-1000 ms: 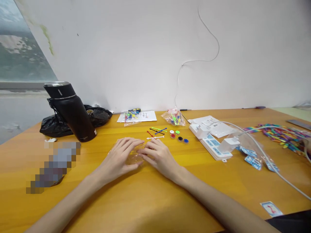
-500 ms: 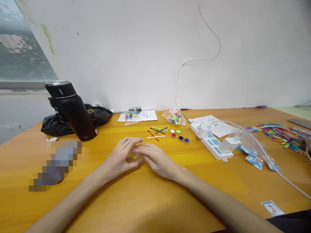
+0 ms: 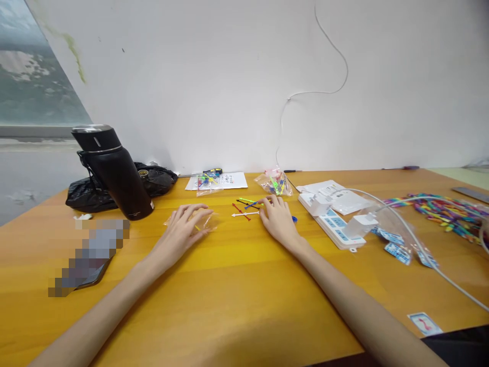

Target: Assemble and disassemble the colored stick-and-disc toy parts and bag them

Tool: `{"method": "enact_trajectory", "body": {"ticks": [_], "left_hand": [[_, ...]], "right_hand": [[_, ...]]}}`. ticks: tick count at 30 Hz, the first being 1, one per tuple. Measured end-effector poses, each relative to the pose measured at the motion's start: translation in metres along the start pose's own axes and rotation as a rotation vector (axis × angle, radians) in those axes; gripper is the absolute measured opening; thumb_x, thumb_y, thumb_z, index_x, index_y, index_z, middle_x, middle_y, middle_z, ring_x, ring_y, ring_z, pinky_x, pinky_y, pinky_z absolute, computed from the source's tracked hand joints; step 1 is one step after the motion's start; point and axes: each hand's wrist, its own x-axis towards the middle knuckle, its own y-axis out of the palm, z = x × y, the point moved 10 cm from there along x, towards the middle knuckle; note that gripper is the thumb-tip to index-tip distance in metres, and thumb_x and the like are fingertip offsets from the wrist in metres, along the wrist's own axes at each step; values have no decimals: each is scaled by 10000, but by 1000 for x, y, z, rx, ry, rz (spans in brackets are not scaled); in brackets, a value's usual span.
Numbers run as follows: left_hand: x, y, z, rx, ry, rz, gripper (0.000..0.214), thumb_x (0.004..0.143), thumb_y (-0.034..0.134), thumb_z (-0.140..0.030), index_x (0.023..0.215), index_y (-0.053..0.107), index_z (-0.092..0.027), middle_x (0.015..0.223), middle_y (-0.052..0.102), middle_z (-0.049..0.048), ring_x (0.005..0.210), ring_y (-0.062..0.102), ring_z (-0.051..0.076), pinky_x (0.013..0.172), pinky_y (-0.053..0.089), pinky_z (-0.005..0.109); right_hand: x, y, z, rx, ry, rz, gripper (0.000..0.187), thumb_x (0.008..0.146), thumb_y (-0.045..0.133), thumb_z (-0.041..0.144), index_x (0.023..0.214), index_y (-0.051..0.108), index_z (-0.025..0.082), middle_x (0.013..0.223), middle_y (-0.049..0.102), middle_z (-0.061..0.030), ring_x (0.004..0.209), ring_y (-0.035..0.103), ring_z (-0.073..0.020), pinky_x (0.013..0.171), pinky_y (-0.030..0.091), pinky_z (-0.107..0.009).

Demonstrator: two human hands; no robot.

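Note:
My left hand [image 3: 182, 230] lies flat with fingers spread on a small clear plastic bag [image 3: 208, 219] that has a yellow stick inside. My right hand [image 3: 277, 218] rests further right on the wooden table [image 3: 237, 285], its fingers reaching over the small coloured round pieces [image 3: 293, 219] and touching the loose coloured sticks [image 3: 246, 206]. Whether those fingers pinch anything is hidden.
A black flask [image 3: 112, 171] and a black bag [image 3: 155, 181] stand at the left. At the back lie a paper sheet [image 3: 229, 180] and two filled clear bags [image 3: 275, 183]. A white power strip [image 3: 332, 224], cable and coloured strips [image 3: 443, 209] fill the right side.
Both hands were together on the clear bag. My right hand has left it and moved right and away to the coloured pieces. My left hand stays on the bag.

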Motion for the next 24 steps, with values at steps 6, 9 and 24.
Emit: {"method": "enact_trajectory", "body": {"ticks": [6,9,24], "left_hand": [[-3,-6,24,-62,-141,-45,509,1003,539,-330,1500,432,-311,1325,621,90,1225,523,308,1003,433,442],[-3,-6,30,-85,-159,-63,497,995,543,-309,1482,441,-290,1328,620,101,1223,537,312,1018,430,452],[-7,14,-20,-860,-313,-1,400,959,624,-367,1337,522,-285,1442,552,103,1215,613,259,956,560,403]], "right_hand": [[0,14,-18,-104,55,105,286,1000,468,196,1118,728,182,1229,627,-147,1071,573,-296,940,394,-409],[1,18,-16,-45,40,124,296,998,454,168,1094,734,163,1152,649,-137,1053,598,-271,957,417,-384],[-18,-33,89,800,-359,16,120,1006,563,220,1112,621,225,1076,666,-57,1023,656,-191,943,510,-319]]}}
